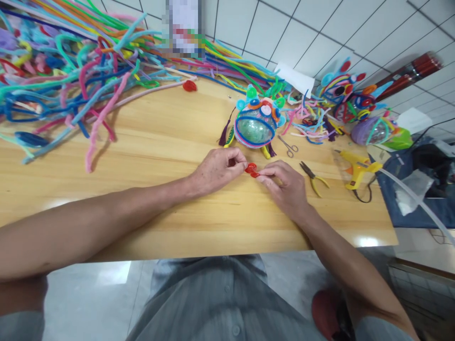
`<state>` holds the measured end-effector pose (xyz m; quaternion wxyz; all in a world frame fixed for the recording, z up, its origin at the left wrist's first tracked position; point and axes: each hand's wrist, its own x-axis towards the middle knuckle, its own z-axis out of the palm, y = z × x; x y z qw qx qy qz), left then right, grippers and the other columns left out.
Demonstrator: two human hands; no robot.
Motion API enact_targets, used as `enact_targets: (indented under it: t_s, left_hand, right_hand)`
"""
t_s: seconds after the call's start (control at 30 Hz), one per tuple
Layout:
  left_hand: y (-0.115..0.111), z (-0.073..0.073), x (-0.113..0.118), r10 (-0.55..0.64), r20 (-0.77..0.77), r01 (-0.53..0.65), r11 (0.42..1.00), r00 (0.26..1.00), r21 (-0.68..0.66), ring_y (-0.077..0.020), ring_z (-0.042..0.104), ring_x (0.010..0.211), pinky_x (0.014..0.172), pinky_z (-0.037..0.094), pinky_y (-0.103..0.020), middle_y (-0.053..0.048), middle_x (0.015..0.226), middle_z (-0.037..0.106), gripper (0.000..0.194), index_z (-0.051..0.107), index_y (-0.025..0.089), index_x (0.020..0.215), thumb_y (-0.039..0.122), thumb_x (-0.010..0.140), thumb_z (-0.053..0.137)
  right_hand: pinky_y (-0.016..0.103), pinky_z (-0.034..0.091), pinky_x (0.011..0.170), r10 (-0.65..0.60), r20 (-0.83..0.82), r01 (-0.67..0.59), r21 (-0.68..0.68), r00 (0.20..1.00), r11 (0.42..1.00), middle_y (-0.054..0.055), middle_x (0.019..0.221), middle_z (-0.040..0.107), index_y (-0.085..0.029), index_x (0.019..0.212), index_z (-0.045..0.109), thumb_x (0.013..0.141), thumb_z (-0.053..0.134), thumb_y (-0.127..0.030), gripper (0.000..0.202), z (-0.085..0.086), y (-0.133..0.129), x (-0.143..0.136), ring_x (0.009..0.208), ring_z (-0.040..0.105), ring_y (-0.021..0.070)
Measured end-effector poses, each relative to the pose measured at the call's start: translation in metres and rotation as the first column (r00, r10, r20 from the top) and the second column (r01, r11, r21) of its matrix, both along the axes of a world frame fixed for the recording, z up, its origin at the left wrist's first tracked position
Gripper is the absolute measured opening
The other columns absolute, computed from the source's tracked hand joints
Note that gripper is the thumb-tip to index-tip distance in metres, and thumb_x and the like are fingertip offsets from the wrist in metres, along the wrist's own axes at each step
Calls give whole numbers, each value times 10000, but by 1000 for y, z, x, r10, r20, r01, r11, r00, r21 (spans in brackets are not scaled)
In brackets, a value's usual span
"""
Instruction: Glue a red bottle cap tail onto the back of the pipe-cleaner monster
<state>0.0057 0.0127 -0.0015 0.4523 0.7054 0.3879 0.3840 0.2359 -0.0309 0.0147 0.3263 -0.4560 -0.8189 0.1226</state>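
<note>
Between my hands is a small red coiled piece (251, 168), held just above the wooden table. My left hand (221, 171) pinches its left side with thumb and forefinger. On its right side, my right hand (286, 187) pinches the lower red part. Beyond them stands a decorated clear globe (255, 129) with blue, green and orange trim and purple tassels. Another red coil (189, 85) lies farther back on the table.
Pipe cleaners (106, 94) pile up at the left and back. Scissors (289, 148), yellow-handled pliers (313, 179) and a yellow glue gun (357, 168) lie on the right. More decorated globes (371, 130) stand behind them. The table's front edge (213, 255) is near my body.
</note>
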Motion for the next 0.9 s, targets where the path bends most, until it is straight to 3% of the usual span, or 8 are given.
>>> enact_targets:
  t_s: [0.13,0.53,0.73,0.9]
  left_hand:
    - [-2,1,1,-31,35,32,999,999,-40,-104,575,655,627,427,-234,20,714,697,149,698,173,799,241,917,639]
    - [-3,1,0,-82,70,86,995,994,-48,-94,539,650,636,416,-229,24,722,666,142,709,155,846,234,936,632]
    - [-4,0,2,-114,121,122,991,986,-58,-96,538,651,632,427,-226,20,732,663,150,703,157,856,249,946,625]
    - [-5,0,2,-117,124,126,990,985,-70,-95,555,658,632,432,-223,18,742,673,141,714,155,871,246,940,631]
  right_hand:
    - [386,569,768,-30,2,30,-35,1000,999,29,884,761,-273,903,715,1005,705,-317,112,0,2,-4,828,708,216]
    - [309,544,667,-103,-36,105,73,994,992,-10,778,684,-245,834,635,954,758,-284,176,-4,4,-7,704,645,159]
    - [329,623,738,-152,-170,138,-91,974,986,-8,875,759,-251,1001,653,930,779,-326,163,-7,2,-9,754,734,166]
    - [323,634,752,-126,-184,109,-100,975,989,-10,869,773,-252,1000,672,935,747,-272,101,-7,1,-11,758,742,157]
